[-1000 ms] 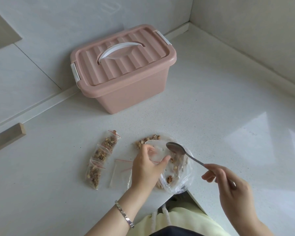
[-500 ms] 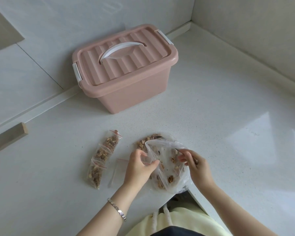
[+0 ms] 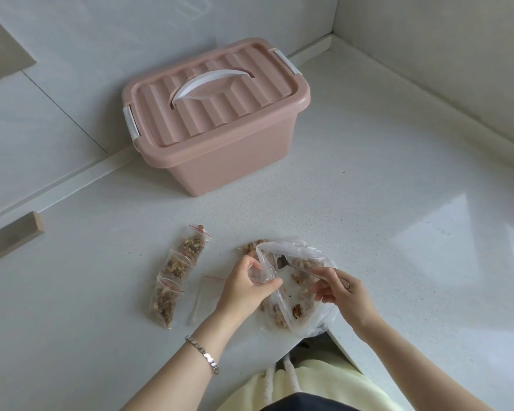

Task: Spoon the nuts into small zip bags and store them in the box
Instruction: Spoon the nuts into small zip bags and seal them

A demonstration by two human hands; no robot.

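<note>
Right hand grips spoon; left hand pinches nut bag.

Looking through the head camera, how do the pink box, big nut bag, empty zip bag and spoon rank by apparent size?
pink box
big nut bag
empty zip bag, partly covered
spoon, partly hidden

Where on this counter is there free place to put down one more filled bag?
Free: the wide counter right of the pink box, and the strip between the box and the big nut bag. Crowded: left of that bag, where filled small bags and an empty zip bag lie.
</note>
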